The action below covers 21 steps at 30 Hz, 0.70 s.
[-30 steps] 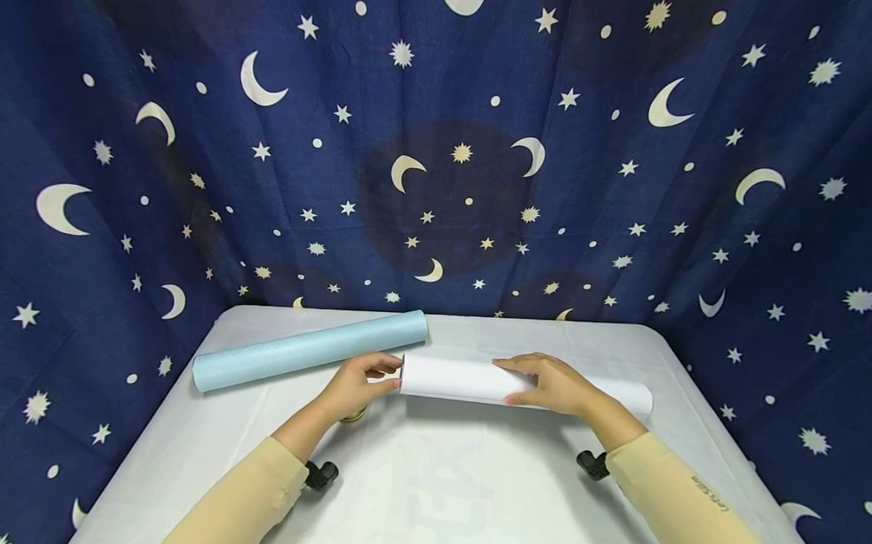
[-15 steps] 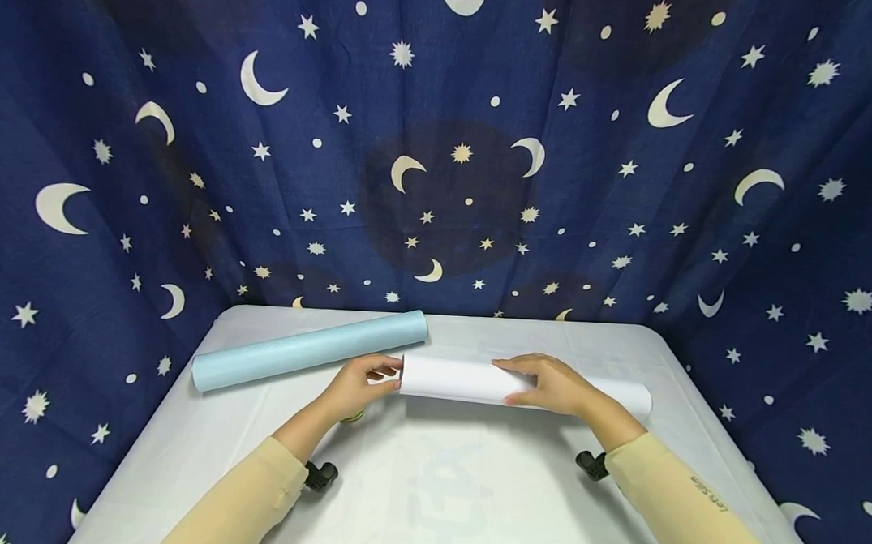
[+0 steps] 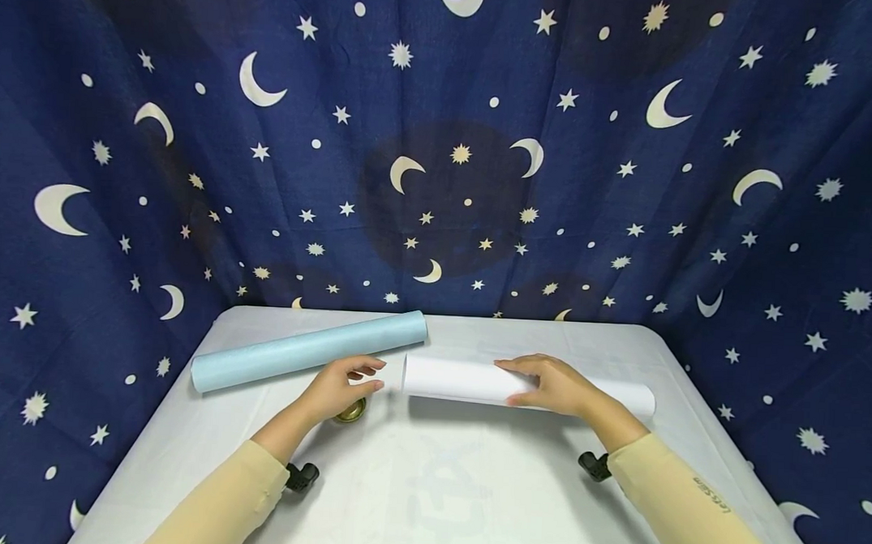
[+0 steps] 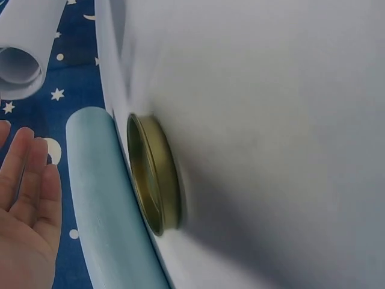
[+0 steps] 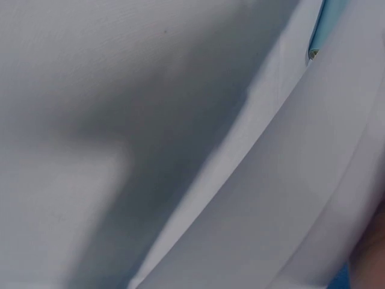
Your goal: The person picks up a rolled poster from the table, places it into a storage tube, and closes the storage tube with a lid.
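In the head view my right hand (image 3: 551,384) grips a white paper roll (image 3: 449,378) from above, thumb on the near side and fingers on the far side. The roll lies sideways above the white table, and its hollow left end shows in the left wrist view as a rolled paper tube (image 4: 23,69). My left hand (image 3: 339,388) is just left of that end, apart from it, fingers relaxed and holding nothing. Close below the left hand sits a shallow gold-coloured round rim (image 3: 352,411), perhaps a lid or tin; its use cannot be told.
A light blue roll (image 3: 308,352) lies slanted across the back left of the table (image 3: 441,483). A dark blue curtain (image 3: 459,86) with moons and stars stands behind and at both sides. Black wrist mounts (image 3: 301,477) sit under the forearms.
My left hand has let go of the white roll's left end and drawn back left, uncovering more of the gold-coloured rim. The right hand and the white roll have barely moved.
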Available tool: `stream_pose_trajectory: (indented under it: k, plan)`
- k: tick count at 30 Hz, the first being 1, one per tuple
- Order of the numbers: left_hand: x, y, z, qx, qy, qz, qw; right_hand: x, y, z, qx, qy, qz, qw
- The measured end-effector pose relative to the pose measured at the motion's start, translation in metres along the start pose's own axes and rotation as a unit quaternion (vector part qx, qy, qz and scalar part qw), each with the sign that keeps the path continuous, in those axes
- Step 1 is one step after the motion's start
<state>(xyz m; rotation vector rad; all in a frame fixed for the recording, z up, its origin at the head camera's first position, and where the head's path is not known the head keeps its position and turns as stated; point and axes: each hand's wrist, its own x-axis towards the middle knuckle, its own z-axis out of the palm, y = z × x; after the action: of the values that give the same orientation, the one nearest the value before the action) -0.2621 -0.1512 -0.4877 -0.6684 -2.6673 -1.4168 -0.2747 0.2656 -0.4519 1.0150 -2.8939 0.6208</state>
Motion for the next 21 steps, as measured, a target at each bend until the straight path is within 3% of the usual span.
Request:
stream_pose_trajectory:
  k: [8,16,21]
  plan:
    - [-0.008,-0.009,-0.007,0.018,-0.003,0.002,0.9998,0.000,0.000,-0.001,0.000,-0.002,-0.005,1.000]
    - [-0.017,-0.013,-0.016,0.035,-0.011,-0.026,0.9990,-0.003,0.001,-0.001,-0.001,0.000,0.002,1.000]
    - [-0.021,-0.017,-0.022,0.036,-0.008,-0.024,0.9991,-0.004,0.002,-0.002,0.001,0.002,0.003,1.000]
